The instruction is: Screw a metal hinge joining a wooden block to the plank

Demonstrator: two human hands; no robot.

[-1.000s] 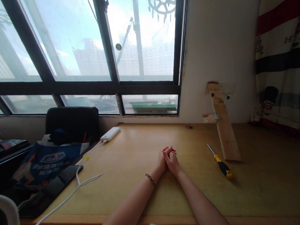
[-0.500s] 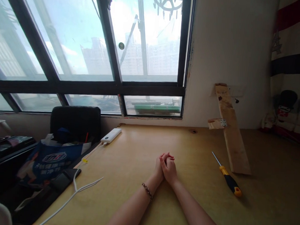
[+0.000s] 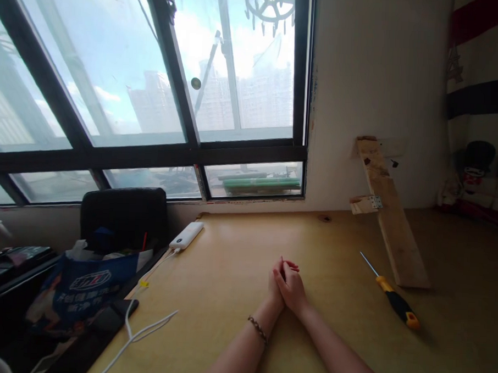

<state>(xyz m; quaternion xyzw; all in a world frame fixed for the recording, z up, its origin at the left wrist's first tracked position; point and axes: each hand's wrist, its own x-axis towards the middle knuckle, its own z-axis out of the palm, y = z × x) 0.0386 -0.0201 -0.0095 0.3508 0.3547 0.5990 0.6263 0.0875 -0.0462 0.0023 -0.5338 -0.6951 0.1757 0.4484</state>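
Observation:
My left hand (image 3: 275,289), with a braided bracelet (image 3: 258,329) at its wrist, rests on the wooden table (image 3: 229,262). Clasped against it is my right hand (image 3: 294,292); the fingers of both are closed together, and no object shows in them. To their right lies a screwdriver (image 3: 396,304) with a yellow and black handle, its thin shaft pointing away from me. Behind it, a long wooden board (image 3: 401,237) leans against the wall. A metal hinge (image 3: 376,202) joins a short wood piece (image 3: 361,205) to the board's left side.
A white power bank (image 3: 186,235) with a white cable (image 3: 130,330) lies along the table's left edge. Beyond that edge are a black chair (image 3: 124,214) and a blue bag (image 3: 87,289). A window (image 3: 242,145) and a wall socket (image 3: 394,146) are at the back; a curtain (image 3: 481,103) hangs at right.
The camera view has shifted slightly, so the hands and screwdriver appear further right and a little lower. My hands stay clasped on the table, and the objects rest as before.

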